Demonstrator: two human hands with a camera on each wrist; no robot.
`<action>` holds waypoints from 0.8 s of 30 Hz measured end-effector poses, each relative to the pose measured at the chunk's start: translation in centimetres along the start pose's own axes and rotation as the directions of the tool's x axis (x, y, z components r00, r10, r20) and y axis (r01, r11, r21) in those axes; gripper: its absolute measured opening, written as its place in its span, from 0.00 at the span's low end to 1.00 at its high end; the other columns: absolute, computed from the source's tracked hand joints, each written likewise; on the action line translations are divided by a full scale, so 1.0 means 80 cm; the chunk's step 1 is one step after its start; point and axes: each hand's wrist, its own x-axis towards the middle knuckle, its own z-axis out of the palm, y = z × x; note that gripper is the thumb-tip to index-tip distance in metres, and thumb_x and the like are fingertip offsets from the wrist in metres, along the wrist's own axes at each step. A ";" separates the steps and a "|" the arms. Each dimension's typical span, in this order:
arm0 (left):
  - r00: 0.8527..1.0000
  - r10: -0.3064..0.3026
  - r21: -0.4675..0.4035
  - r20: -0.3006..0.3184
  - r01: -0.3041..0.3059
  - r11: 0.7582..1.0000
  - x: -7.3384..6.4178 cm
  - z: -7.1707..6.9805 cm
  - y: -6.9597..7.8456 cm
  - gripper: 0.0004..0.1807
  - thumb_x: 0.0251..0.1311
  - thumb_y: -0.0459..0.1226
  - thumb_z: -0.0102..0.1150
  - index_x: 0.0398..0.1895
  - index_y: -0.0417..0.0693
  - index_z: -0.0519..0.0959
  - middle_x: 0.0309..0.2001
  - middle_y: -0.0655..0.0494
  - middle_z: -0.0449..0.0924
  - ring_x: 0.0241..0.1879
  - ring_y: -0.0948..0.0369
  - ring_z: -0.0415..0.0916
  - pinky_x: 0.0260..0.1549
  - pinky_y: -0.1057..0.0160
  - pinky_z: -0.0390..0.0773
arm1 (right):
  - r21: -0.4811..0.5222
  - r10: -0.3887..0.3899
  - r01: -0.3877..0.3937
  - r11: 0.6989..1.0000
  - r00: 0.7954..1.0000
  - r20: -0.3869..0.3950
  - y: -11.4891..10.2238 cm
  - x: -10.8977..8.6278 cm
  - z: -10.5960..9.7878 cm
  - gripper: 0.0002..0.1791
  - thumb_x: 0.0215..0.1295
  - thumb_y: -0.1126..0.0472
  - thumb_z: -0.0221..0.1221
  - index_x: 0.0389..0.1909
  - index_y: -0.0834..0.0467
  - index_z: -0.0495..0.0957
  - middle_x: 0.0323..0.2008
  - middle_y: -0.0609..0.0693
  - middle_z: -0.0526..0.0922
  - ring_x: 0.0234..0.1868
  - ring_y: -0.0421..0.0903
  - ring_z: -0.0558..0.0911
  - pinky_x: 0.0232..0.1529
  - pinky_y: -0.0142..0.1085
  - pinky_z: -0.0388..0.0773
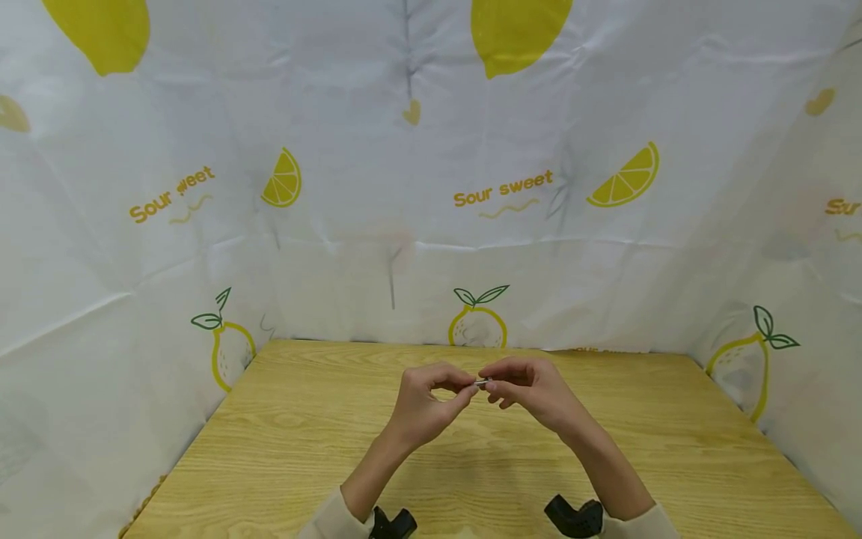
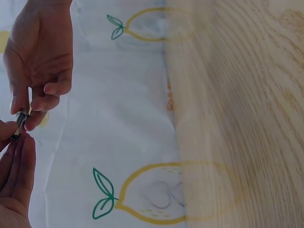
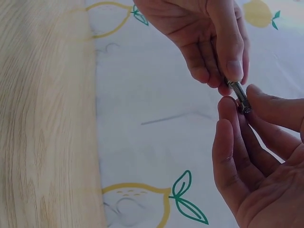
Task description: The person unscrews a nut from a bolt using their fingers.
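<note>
A small silver metal bolt with a threaded shaft is held between the two hands above the table. Its six-sided end, a head or a nut, I cannot tell which, lies at the right hand's fingers. My left hand pinches the other end of the bolt between thumb and fingertips. At the six-sided end, my right hand grips with thumb and index finger, its other fingers loosely bent. In the left wrist view the bolt shows partly, its ends covered by fingertips.
A light wood-grain table lies under both hands. White cloth printed with lemons and lettering hangs behind and at both sides. Black wrist camera mounts sit at the sleeves.
</note>
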 end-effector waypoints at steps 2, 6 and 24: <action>1.000 -0.004 -0.001 -0.001 0.004 1.000 0.000 0.000 0.000 0.04 0.61 0.28 0.70 0.38 0.41 0.89 0.35 0.48 0.91 0.34 0.62 0.89 0.36 0.68 0.90 | 0.002 0.005 -0.005 1.000 1.000 -0.003 0.000 0.000 0.000 0.18 0.73 0.63 0.62 0.56 0.72 0.81 0.45 0.62 0.88 0.38 0.39 0.88 0.40 0.38 0.89; 1.000 -0.023 -0.016 -0.002 0.023 1.000 0.000 0.000 0.001 0.04 0.61 0.28 0.70 0.37 0.41 0.89 0.35 0.48 0.91 0.34 0.62 0.89 0.36 0.66 0.90 | 0.007 0.021 -0.021 1.000 1.000 0.001 0.001 0.000 -0.001 0.18 0.72 0.65 0.63 0.56 0.74 0.79 0.46 0.67 0.87 0.38 0.38 0.88 0.40 0.39 0.89; 0.999 -0.046 -0.009 -0.003 0.046 0.999 0.000 0.001 0.002 0.03 0.61 0.28 0.71 0.37 0.42 0.90 0.35 0.49 0.90 0.34 0.62 0.89 0.35 0.65 0.90 | 0.000 0.021 -0.021 1.000 1.000 0.009 0.003 0.001 -0.002 0.18 0.73 0.65 0.62 0.55 0.74 0.80 0.46 0.70 0.86 0.38 0.38 0.89 0.39 0.37 0.89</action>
